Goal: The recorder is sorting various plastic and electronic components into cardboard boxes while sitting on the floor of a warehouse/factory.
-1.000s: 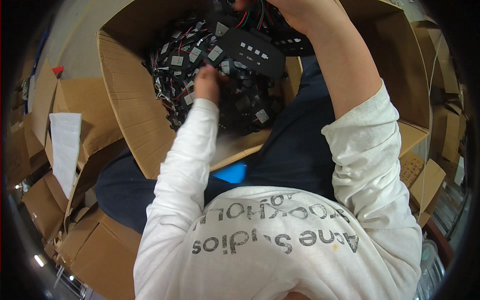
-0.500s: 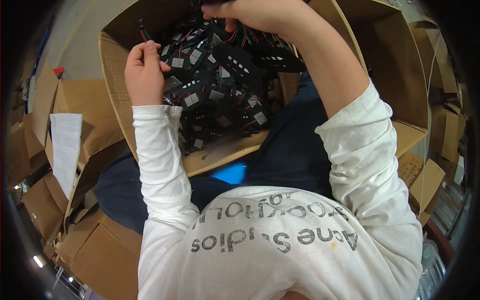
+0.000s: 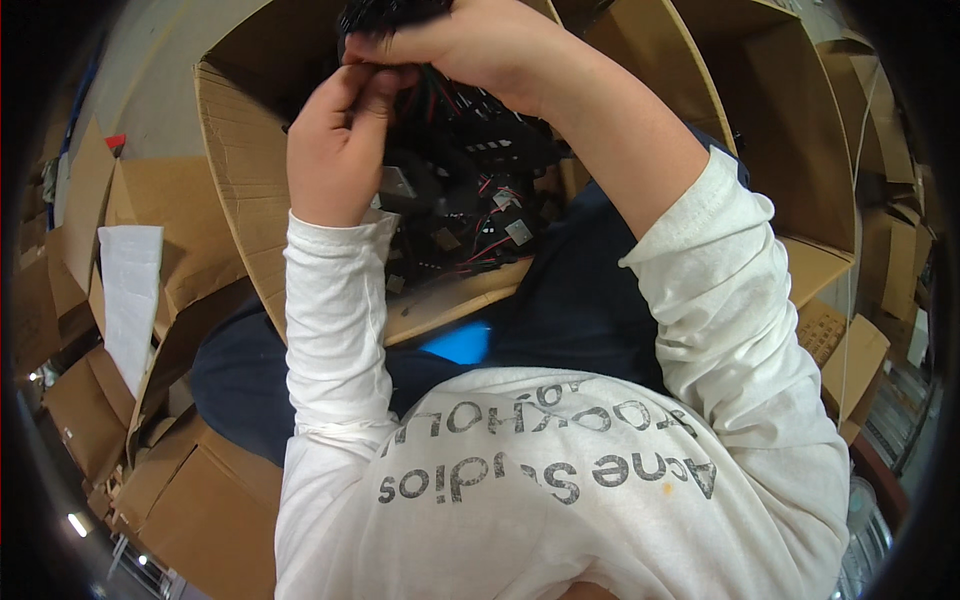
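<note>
At the top of the view my right hand [image 3: 450,45] is closed round a bundle of thin black cables [image 3: 385,14] that fans out above its fingers. My left hand [image 3: 345,130] meets it from below, thumb and fingers pinched together against the right fingertips. What the left fingers hold is hidden. Red and green wires [image 3: 432,92] trail down beneath the right hand. Under both hands, a cardboard box [image 3: 228,165] holds many flat black parts [image 3: 490,150] with small metal plates [image 3: 518,232] and thin red wires.
The box stands against my dark-trousered legs [image 3: 590,270]. A second open cardboard box [image 3: 790,130] stands on the right. Cardboard flaps [image 3: 185,220] and a white foam sheet [image 3: 132,300] lie at the left. A bright blue patch [image 3: 460,344] shows between my legs.
My left hand has moved right and up to meet the right hand; the cable end that stuck up from it is hidden. My right hand has shifted left, bringing the black cable bundle into view.
</note>
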The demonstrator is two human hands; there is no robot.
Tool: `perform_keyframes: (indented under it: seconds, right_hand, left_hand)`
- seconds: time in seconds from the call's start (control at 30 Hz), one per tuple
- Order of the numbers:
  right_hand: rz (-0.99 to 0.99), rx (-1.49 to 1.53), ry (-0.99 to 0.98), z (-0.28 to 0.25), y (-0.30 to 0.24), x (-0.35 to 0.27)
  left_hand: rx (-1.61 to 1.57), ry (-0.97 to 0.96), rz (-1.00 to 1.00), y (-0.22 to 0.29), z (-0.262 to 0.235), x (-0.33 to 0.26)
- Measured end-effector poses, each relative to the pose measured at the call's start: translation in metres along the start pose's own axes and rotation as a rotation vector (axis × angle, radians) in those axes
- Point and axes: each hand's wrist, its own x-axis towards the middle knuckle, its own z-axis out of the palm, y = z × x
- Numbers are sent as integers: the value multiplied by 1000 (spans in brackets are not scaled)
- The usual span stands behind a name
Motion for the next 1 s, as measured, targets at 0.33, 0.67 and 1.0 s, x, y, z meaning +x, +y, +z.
perform_keyframes:
  seconds: [0.33, 0.67, 1.0]
  right_hand:
    - [-199, 499, 357, -32, -51, -15]
    - [-48, 105, 381, -52, -53, -25]
    - [-141, -85, 372, -36, -52, -29]
  left_hand:
    - [859, -1139, -858, -255, 0, -113]
    - [817, -821, -1073, -281, 79, -171]
    - [796, -621, -913, -227, 62, -130]
